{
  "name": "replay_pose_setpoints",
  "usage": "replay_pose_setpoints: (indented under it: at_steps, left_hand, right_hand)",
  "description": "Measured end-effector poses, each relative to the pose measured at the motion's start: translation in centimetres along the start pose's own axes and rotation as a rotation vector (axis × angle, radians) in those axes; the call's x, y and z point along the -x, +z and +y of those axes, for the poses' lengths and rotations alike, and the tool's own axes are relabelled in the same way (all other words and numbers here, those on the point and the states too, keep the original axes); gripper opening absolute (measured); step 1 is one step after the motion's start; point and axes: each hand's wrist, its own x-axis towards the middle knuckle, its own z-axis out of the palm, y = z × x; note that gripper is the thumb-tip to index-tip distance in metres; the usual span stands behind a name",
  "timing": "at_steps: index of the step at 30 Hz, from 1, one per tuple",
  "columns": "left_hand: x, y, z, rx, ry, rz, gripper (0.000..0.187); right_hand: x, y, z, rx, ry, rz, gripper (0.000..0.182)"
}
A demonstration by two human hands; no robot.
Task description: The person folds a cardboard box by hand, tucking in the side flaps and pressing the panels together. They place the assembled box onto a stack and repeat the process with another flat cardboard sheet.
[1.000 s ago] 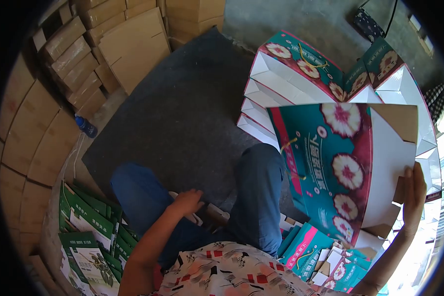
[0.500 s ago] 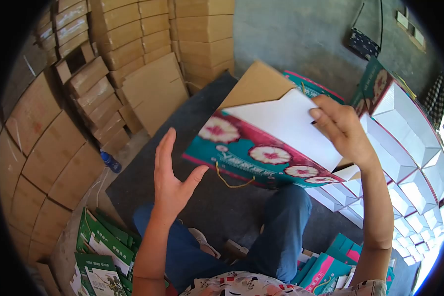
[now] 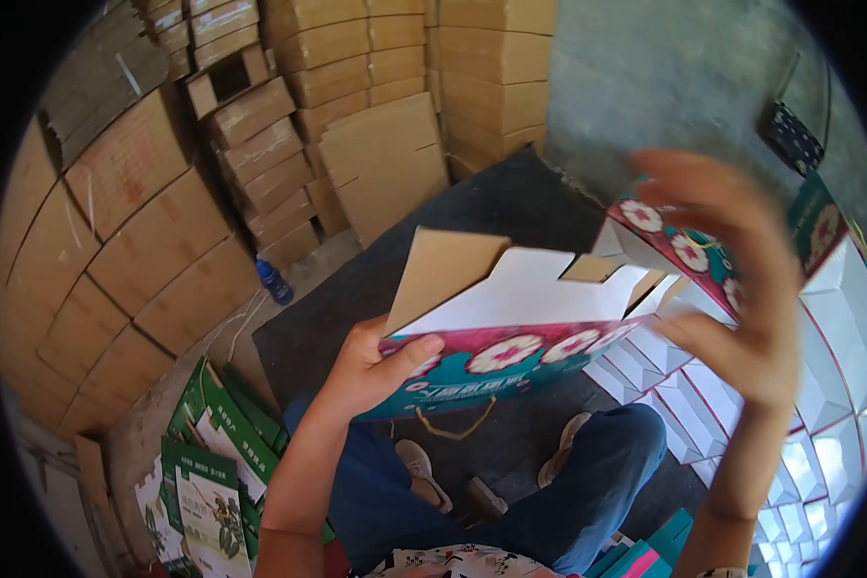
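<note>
A teal and magenta printed gift box (image 3: 511,354) stands tilted over my lap, its white and brown cardboard flaps raised along the top. My left hand (image 3: 364,374) grips its left end, thumb on the printed front and fingers behind. From the front panel hangs a yellow cord handle (image 3: 458,433). At the box's right end is my right hand (image 3: 742,308), smeared by motion, thumb near the flaps and fingers lifted and spread apart from it. Just behind that hand, another box with the same flower print (image 3: 636,214) is partly hidden.
Stacked boxes with white insides (image 3: 819,337) rise on the right. Brown cartons (image 3: 154,241) line the left and back. Flat green printed boxes (image 3: 207,482) lie at lower left, teal ones (image 3: 645,559) at lower right. A blue bottle (image 3: 275,282) stands by the dark mat (image 3: 347,299).
My left hand has gone from empty to gripping the box's left end. My right hand has let go of the flap and risen rightward. The box has turned more upright, and the view has shifted.
</note>
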Motion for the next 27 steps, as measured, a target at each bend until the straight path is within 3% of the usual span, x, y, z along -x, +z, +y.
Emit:
replay_pose_setpoints:
  at_steps: [5,12,14,20,22,23,24,27]
  left_hand:
    - [-1.7,-1.5,2.1,0.007,0.059,0.243,0.03]
    - [-2.7,-1.7,1.7,0.047,0.123,0.592,0.031]
    - [-1.9,-1.3,1.0,0.082,0.003,0.598,0.027]
    - [0.0,1.3,-3.1,0.091,0.173,0.634,0.027]
    - [1.1,2.2,-5.5,0.163,-0.007,0.61,0.023]
    - [2.8,3.6,-7.9,0.024,-0.076,0.603,0.022]
    - [3.1,4.8,-9.9,-0.032,-0.039,0.703,0.023]
    - [5.1,7.8,-13.7,-0.045,-0.003,0.642,0.026]
  right_hand:
    - [3.4,-2.8,-3.5,0.108,-0.001,0.051,0.037]
    - [4.7,-3.0,-1.1,0.096,0.105,0.071,0.037]
    - [5.0,-2.6,-0.4,0.075,0.144,0.067,0.037]
    - [5.1,-0.3,0.8,-0.029,0.206,0.134,0.038]
    - [5.0,0.2,0.5,-0.016,0.195,0.169,0.038]
    - [5.0,0.7,0.5,-0.03,0.186,0.179,0.038]
    - [5.0,0.8,0.1,-0.029,0.183,0.216,0.038]
    - [4.1,1.7,-0.5,-0.1,0.213,0.319,0.038]
